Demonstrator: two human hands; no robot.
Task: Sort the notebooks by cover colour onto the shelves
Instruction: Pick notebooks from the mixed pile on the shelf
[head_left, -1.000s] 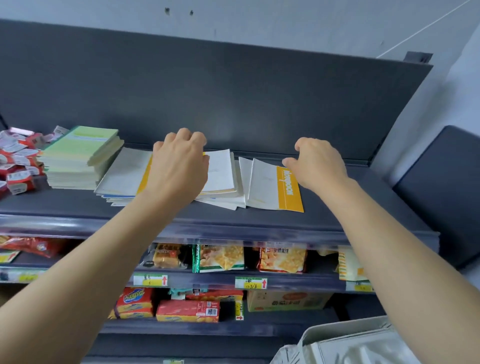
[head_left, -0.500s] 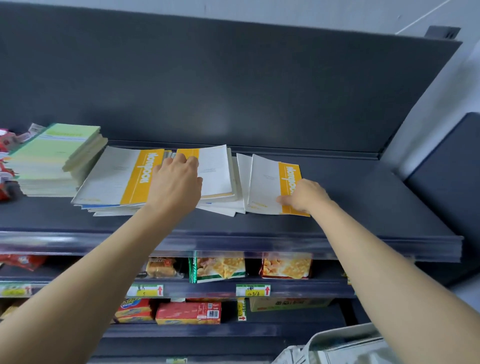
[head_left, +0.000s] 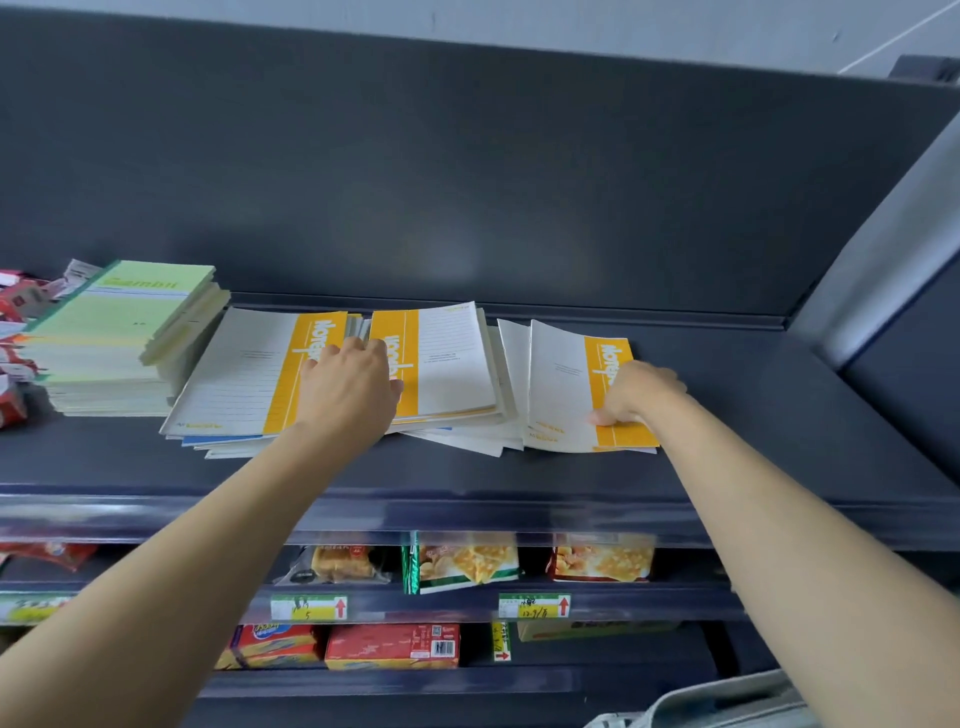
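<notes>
Several white notebooks with yellow bands lie spread across the dark top shelf (head_left: 779, 467). My left hand (head_left: 348, 384) rests palm down between the left yellow notebook (head_left: 244, 374) and the middle yellow notebook (head_left: 452, 358), fingers reaching over their inner edges. My right hand (head_left: 636, 392) pinches the front right part of the right yellow notebook (head_left: 558, 384), thumb on its cover. A stack of green notebooks (head_left: 119, 332) stands at the shelf's left. A blue cover edge (head_left: 208, 440) peeks from under the left pile.
Red packets (head_left: 15, 332) crowd the far left of the top shelf. Lower shelves hold snack bags (head_left: 467, 564) and red boxes (head_left: 392, 646) behind price tags. A pale grey bag or bin (head_left: 727, 701) sits at bottom right. The shelf's upright back panel (head_left: 467, 182) rises behind the notebooks.
Both hands have come down from above the pile onto the notebooks. My right hand moved forward to the right notebook's front edge and took hold of it.
</notes>
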